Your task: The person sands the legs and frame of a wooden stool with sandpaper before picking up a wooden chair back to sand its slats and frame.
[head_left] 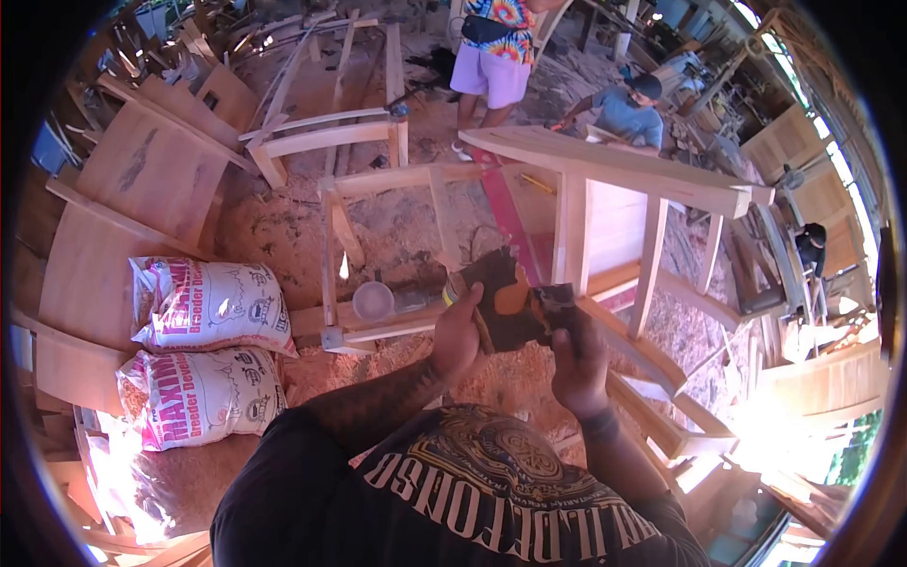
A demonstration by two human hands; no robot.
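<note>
My left hand is closed around the near left edge of a dark flat piece that carries a smooth orange-brown patch of paste. A small yellow and white edge shows beside those fingers. In my right hand is a small dark blade-like piece, its lower part covered by my thumb and fingers. It meets the right side of the flat piece, where some orange-brown smear shows. Both hands are in front of my chest, over a low wooden frame.
A translucent tub sits inside the low frame. Two printed sacks are stacked at left, near curved wooden panels. A large wooden structure stands ahead right. One person stands beyond; another is behind the structure.
</note>
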